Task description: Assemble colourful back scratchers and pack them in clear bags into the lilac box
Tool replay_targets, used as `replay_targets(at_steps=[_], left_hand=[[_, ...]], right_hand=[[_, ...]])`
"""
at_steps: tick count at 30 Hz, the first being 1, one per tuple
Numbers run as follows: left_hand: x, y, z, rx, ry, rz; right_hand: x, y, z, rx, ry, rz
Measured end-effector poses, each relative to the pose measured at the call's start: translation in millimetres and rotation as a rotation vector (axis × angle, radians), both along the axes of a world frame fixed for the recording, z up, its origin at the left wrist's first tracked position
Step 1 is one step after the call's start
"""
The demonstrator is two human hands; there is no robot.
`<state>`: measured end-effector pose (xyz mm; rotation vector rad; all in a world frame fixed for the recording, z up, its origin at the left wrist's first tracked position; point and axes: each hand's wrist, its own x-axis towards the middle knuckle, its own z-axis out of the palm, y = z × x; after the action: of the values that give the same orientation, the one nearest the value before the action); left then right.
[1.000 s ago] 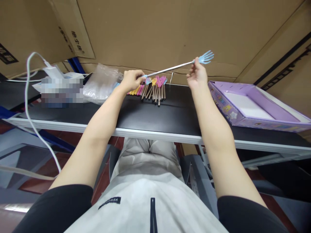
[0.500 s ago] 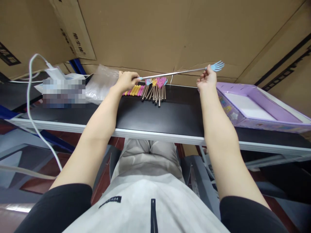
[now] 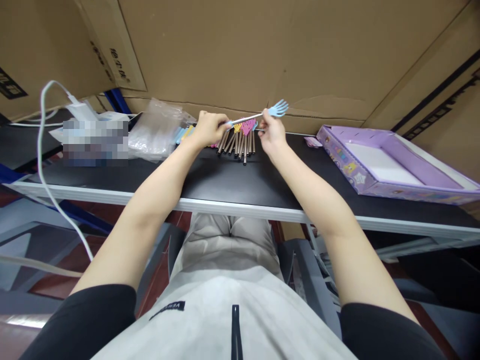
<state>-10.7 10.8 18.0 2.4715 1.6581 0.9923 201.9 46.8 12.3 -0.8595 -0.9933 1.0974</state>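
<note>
Well, the back scratcher point(image 3: 249, 118) is silver (with light-blue ends).

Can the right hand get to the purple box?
Probably yes: just a small packet lies between the right hand and the purple box, though that hand holds the blue-ended stick.

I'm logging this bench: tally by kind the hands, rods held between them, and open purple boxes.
Hands: 2 (left hand, right hand)
Rods held between them: 1 (blue-ended rod)
Open boxes: 1 (purple box)
Total: 4
</note>
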Motion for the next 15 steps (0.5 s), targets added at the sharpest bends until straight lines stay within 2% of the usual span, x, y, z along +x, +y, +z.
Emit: replay_targets(at_steps=[4,9,15], left_hand=[[15,-6,-6.1,0.024,-0.002,-0.062],[12,-4,-7.5,0.015,-0.028,-0.071],[11,-7,-0.6,-0.011,-0.065,-0.044]], right_hand=[[-23,-19,-10.7,0.049,-0.018,0.064],[-20,-20,-8.1,0.032,-0.025,0.058],[-16,-10,-6.3,-0.005,-0.079,0.064]])
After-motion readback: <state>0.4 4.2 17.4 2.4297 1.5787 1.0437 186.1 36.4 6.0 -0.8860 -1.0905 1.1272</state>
